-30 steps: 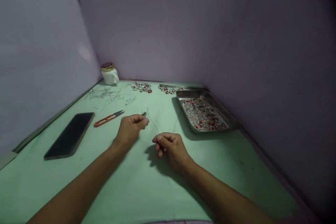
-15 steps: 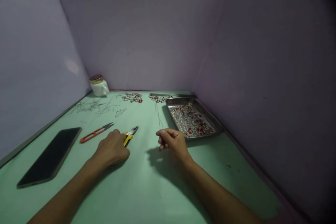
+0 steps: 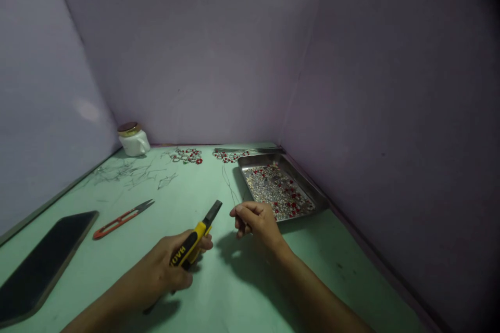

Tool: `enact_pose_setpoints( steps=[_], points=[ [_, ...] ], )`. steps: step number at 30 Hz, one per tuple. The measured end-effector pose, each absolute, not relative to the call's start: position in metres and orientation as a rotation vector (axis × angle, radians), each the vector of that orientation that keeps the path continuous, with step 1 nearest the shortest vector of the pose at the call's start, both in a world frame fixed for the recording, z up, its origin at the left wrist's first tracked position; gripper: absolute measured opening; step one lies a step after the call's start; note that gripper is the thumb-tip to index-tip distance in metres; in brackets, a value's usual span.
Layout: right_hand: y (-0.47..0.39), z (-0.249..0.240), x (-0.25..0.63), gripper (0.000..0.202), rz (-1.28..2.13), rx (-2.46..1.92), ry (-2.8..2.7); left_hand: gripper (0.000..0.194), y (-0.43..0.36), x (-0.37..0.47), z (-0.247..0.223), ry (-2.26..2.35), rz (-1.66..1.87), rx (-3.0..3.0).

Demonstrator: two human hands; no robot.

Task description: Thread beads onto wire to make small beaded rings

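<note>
Above the green surface (image 3: 211, 294), toward the lower middle of the view, the left hand (image 3: 166, 260) is wrapped around the yellow and black handles of a pair of pliers (image 3: 200, 229). Their dark nose points away from the person and slightly to the right, apart from the other hand. Pale lettering shows on the upper handle. To the right, the right hand (image 3: 258, 218) pinches a thin wire (image 3: 233, 195) between thumb and forefinger, the remaining fingers curled beneath; two fine strands of it stretch forward from the fingertips. Just beyond that hand is a metal tray (image 3: 304, 179) with small beads (image 3: 273, 190), mostly pale and some red, spread across its bottom. Left of the pliers lie orange-handled snips (image 3: 137, 209), blades pointing forward, and next to them a dark phone (image 3: 47, 265) reaching the edge of the view. Farther back, loose wire pieces (image 3: 125, 174) are scattered in front of a white lidded jar (image 3: 133, 141), while two clusters of red-beaded loops (image 3: 187, 156) sit near the back wall (image 3: 195, 67), the right one beside a bundle of thin rods (image 3: 250, 150)
</note>
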State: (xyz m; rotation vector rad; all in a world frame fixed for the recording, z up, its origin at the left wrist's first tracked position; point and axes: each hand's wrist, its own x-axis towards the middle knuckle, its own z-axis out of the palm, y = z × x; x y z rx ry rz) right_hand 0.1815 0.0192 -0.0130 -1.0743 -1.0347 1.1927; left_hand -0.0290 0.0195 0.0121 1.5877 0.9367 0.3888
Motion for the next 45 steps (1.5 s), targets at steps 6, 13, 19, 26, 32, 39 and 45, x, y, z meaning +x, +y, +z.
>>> enact_pose_setpoints(
  steps=[6,13,19,26,32,39,45],
  points=[
    [0.014,-0.008,0.179,0.018,1.205,-1.084,-1.098,0.050,0.012,-0.027,0.029,0.954,0.332,1.835],
    [0.009,-0.003,0.174,0.017,1.212,-1.102,-1.160,0.047,0.011,-0.025,0.029,0.885,0.282,1.859],
    [0.009,-0.004,0.173,0.017,1.230,-1.102,-1.172,0.026,0.010,-0.020,0.026,0.940,0.339,1.946],
    [0.009,-0.005,0.172,0.019,1.315,-1.054,-1.163,0.022,0.010,-0.023,0.020,0.950,0.350,2.013],
    [0.010,-0.011,0.174,0.024,1.372,-1.065,-1.118,0.031,0.009,-0.021,0.025,0.950,0.315,1.979],
    [0.010,-0.013,0.176,0.025,1.410,-1.026,-1.023,0.034,0.019,-0.026,0.012,0.994,0.466,1.772],
    [0.008,-0.011,0.171,0.023,1.417,-1.075,-1.085,0.039,0.054,-0.064,0.023,1.410,0.997,1.261]
  ],
)
